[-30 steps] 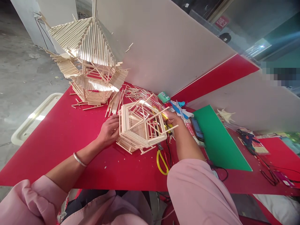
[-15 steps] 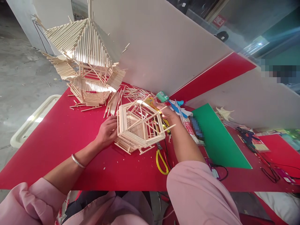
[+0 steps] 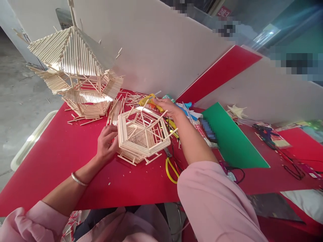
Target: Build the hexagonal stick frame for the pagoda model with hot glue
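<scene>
A hexagonal frame of thin wooden sticks [image 3: 141, 151] stands on the red table in front of me, with spokes meeting at the middle of its top. My left hand [image 3: 108, 143] is closed on its left side, fingertips partly hidden behind the sticks. Beyond the frame's far right edge, my right hand [image 3: 168, 107] is wrapped round a yellow glue gun [image 3: 146, 100] that has a clear glue stick at its back. Its nozzle is hard to make out. Yellow-handled scissors [image 3: 171, 171] lie right of the frame, partly under my right forearm.
A larger stick pavilion [image 3: 78, 67] with a tiered roof stands at the back left. Loose sticks [image 3: 117, 109] lie beside it. On the right are a green board [image 3: 232, 141], packaged sticks [image 3: 205, 136] and cables. A pale partition [image 3: 141, 43] borders the table's back.
The view has shifted, so the table's things appear further left. My right hand and the glue gun now show more plainly past the frame's far edge. My left hand keeps its hold.
</scene>
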Tool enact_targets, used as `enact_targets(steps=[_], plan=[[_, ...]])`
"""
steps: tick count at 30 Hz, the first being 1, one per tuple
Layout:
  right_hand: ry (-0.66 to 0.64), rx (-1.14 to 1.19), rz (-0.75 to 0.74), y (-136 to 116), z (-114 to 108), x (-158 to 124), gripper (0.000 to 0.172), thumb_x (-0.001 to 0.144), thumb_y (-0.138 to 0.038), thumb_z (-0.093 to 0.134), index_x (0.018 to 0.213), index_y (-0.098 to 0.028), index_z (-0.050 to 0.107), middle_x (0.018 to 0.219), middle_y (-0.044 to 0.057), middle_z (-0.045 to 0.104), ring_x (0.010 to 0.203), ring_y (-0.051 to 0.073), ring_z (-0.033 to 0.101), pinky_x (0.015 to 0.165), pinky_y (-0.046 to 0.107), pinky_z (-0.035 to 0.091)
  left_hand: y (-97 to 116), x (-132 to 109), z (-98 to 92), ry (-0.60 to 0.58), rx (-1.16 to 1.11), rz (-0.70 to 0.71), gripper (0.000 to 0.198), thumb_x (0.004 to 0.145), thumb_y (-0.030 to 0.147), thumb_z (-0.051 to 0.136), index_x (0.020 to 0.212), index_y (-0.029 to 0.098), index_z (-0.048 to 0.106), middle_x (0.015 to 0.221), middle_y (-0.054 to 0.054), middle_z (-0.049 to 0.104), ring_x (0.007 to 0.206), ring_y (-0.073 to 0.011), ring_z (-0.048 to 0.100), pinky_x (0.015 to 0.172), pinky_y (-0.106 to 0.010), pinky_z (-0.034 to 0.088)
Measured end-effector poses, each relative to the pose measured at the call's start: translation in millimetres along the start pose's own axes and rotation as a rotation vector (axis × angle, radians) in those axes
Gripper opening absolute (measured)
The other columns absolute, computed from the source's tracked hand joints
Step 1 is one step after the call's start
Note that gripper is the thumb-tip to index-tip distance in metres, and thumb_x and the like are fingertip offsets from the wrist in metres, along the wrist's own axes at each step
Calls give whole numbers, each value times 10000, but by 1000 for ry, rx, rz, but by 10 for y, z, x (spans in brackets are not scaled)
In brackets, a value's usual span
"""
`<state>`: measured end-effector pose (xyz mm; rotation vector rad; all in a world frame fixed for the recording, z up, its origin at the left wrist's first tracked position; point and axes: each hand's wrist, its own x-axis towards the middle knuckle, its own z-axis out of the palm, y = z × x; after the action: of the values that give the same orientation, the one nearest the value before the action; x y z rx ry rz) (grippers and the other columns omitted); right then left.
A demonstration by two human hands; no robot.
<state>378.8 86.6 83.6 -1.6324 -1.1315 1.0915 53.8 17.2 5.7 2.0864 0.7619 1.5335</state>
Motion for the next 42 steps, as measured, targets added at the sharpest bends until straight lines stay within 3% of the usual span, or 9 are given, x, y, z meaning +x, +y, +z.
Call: enact_targets(steps=[3,7,11,14,18,22,32,39,42], plan=[[-72,-7,6,-58,88,14,408,675,-548,829,728,-158,721,545,-11,616,434,66,498,404,184,412,73,7,-60,-78,-21,-33,353,964,285,397,705,194,617,875,-76,629,882,-224,583,813,-410,485],[-110,-18,20,-86,45,-75,423,676,-562,820,690,-155,707,508,-17,587,398,56,451,359,184,353,79,-15,-105,-158,-24,72,425,948,483,384,786,198,654,980,-113,648,1016,-292,586,898,-480,462],[-89,-32,29,-63,-59,-203,436,667,-588,814,683,-171,688,488,-29,563,410,70,469,381,194,373,35,-46,-89,-218,17,155,427,836,613,536,884,215,682,1042,-110,668,1079,-330,582,951,-508,441],[-39,-41,11,-40,-129,-280,462,645,-618,812,656,-181,664,478,-33,550,401,71,459,374,195,359,10,-57,-67,-248,54,153,294,769,483,676,910,225,689,1069,-97,675,1104,-328,578,964,-495,451],[95,-31,-76,-51,-239,-367,517,619,-673,798,673,-178,661,518,-37,563,407,53,439,359,187,327,-9,-52,-56,-214,27,130,147,796,296,639,909,214,686,1072,-99,672,1072,-299,590,947,-483,485],[154,-75,-132,-83,-342,-474,534,626,-696,780,729,-179,698,561,-23,591,441,65,468,389,205,356,-17,-70,-24,-169,71,110,52,767,238,634,799,207,661,1136,-108,653,1085,-309,585,952,-512,492],[190,-235,-234,-123,-225,-527,505,649,-685,764,680,-185,703,515,-46,522,489,95,486,450,229,348,18,-210,68,-168,3,-130,105,743,165,616,828,174,678,1459,-165,510,1261,-338,568,983,-465,526],[201,-168,-193,-138,-200,-531,540,619,-715,763,663,-181,690,526,-40,547,473,82,474,426,211,337,-68,-93,4,-143,-203,-257,153,776,241,635,838,167,754,1305,-139,658,1225,-328,610,982,-429,540],[171,-146,-145,-73,-199,-562,525,591,-693,794,658,-181,701,524,-36,556,463,79,467,414,206,345,-153,-8,-72,-149,-381,-378,190,793,314,684,850,155,769,1070,-134,747,1042,-306,698,880,-410,583]])
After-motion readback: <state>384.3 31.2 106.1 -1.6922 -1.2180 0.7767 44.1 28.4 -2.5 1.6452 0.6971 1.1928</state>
